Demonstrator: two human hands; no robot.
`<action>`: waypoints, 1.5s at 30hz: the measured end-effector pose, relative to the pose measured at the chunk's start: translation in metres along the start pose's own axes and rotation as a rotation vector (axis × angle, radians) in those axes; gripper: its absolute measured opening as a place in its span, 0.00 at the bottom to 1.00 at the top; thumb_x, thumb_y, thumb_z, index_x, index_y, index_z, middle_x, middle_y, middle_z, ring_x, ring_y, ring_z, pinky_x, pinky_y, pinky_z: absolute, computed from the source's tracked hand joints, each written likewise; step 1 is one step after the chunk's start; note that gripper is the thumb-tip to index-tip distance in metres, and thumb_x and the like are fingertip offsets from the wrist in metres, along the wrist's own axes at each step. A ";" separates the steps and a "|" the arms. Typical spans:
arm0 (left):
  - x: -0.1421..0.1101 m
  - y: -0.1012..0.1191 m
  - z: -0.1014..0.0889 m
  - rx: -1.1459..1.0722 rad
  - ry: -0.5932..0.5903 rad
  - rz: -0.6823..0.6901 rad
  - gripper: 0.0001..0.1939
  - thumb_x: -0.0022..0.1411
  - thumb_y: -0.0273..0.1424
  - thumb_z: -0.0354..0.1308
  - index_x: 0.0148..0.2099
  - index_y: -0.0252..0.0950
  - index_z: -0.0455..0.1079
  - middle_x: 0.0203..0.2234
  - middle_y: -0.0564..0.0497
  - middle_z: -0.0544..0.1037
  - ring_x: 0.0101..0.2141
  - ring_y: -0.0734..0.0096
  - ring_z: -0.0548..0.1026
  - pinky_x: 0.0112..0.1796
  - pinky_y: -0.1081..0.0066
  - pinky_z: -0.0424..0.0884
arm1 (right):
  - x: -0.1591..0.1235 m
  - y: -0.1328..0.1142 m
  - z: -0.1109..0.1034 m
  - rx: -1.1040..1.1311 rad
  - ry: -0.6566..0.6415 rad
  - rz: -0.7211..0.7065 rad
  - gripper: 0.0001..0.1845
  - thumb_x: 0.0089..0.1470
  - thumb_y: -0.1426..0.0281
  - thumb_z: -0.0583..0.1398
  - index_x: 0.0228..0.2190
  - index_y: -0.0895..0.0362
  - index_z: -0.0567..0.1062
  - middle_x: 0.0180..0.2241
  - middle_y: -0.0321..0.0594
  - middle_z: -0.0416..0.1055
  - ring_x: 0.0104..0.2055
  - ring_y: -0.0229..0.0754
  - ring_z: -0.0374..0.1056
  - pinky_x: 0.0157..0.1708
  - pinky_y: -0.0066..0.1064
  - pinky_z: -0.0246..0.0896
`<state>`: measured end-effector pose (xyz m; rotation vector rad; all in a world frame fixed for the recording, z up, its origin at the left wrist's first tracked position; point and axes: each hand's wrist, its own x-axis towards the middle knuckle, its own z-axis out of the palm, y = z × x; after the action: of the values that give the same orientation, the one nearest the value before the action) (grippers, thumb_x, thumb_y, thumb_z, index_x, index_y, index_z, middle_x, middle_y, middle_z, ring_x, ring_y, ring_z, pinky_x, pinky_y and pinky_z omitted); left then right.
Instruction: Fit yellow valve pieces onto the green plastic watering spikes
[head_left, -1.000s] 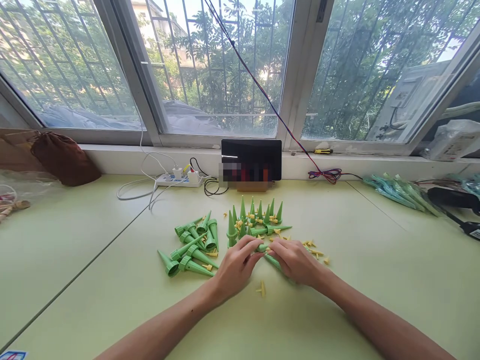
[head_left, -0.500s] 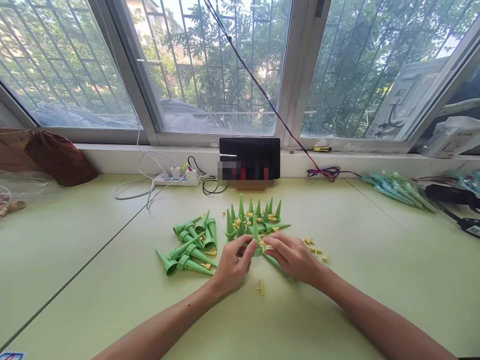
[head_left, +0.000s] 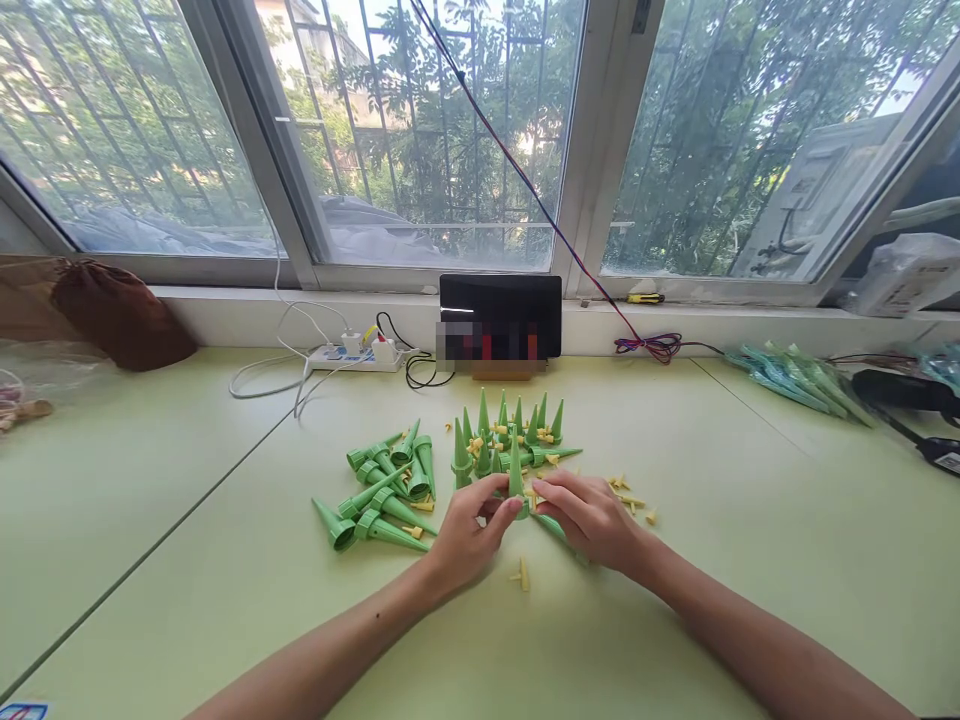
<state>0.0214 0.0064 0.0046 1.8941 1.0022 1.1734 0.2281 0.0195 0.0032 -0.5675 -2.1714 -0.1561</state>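
Note:
My left hand (head_left: 474,530) grips a green plant watering spike (head_left: 515,468) by its collar, the point turned upward. Close beside it, my right hand (head_left: 596,515) pinches a small yellow valve (head_left: 535,498) against the spike's side; how far it sits in the spike is hidden by the fingers. Another green spike (head_left: 553,530) lies partly under my right hand. On the table in front of me is a loose yellow valve (head_left: 523,575). Behind my hands stand several upright spikes (head_left: 460,450) with yellow valves on them.
Several green spikes (head_left: 386,500) lie piled to the left, and loose yellow valves (head_left: 630,500) are scattered at the right. Farther back are a dark-screened tablet (head_left: 500,310), a white power strip (head_left: 356,357) with cables, a brown pouch (head_left: 124,318) and bagged pieces (head_left: 799,380).
The held spike and the left fingers have shifted slightly right and down, nearer the right fingers. My right hand has barely moved and still pinches the yellow valve.

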 end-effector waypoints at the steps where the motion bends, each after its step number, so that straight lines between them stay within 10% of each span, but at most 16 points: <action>1: -0.001 0.000 0.000 0.010 -0.007 0.003 0.15 0.69 0.42 0.52 0.35 0.35 0.66 0.15 0.60 0.62 0.16 0.78 0.62 0.20 0.77 0.59 | 0.000 0.000 0.000 0.003 0.001 -0.001 0.09 0.68 0.73 0.54 0.48 0.56 0.69 0.36 0.43 0.76 0.31 0.39 0.71 0.28 0.27 0.63; 21: -0.007 -0.011 -0.003 0.274 -0.007 0.354 0.15 0.71 0.27 0.53 0.57 0.40 0.71 0.44 0.44 0.75 0.29 0.76 0.71 0.29 0.76 0.69 | 0.001 -0.008 -0.001 -0.054 -0.054 0.088 0.18 0.70 0.72 0.46 0.26 0.54 0.61 0.21 0.33 0.61 0.21 0.37 0.53 0.24 0.30 0.44; 45: -0.003 -0.011 0.004 0.262 0.094 0.136 0.11 0.69 0.36 0.54 0.38 0.34 0.70 0.23 0.56 0.69 0.22 0.76 0.66 0.25 0.76 0.64 | -0.001 -0.002 0.005 -0.029 -0.073 0.106 0.11 0.70 0.71 0.52 0.49 0.59 0.69 0.37 0.46 0.76 0.35 0.44 0.73 0.28 0.30 0.62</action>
<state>0.0214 0.0082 -0.0075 2.1572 1.1400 1.2689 0.2245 0.0193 0.0000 -0.7128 -2.2063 -0.1117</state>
